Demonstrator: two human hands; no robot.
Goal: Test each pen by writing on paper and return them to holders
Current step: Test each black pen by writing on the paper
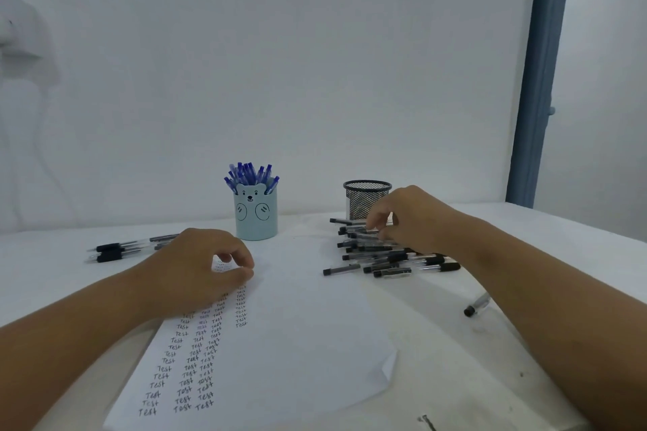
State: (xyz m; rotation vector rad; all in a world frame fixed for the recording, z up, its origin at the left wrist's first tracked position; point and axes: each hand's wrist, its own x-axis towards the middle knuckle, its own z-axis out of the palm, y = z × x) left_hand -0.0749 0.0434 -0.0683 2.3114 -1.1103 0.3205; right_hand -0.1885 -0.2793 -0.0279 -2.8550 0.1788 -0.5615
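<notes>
A picking step was judged to be in hand. The right hand [402,217] was reached into the heap of black pens [385,252] at the right, just near of the mesh holder [366,198], its fingertips [373,222] curled down onto one pen; whether that pen was actually pinched could not be told. The left hand [206,262] was rested on the far part of the paper [280,325], fingers loosely curled, nothing held. Rows of "Test" were written down the sheet's left side. The bear holder [255,217], filled with blue pens [250,175], stood at the far middle. Next, a pen would need to be lifted clear and uncapped.
</notes>
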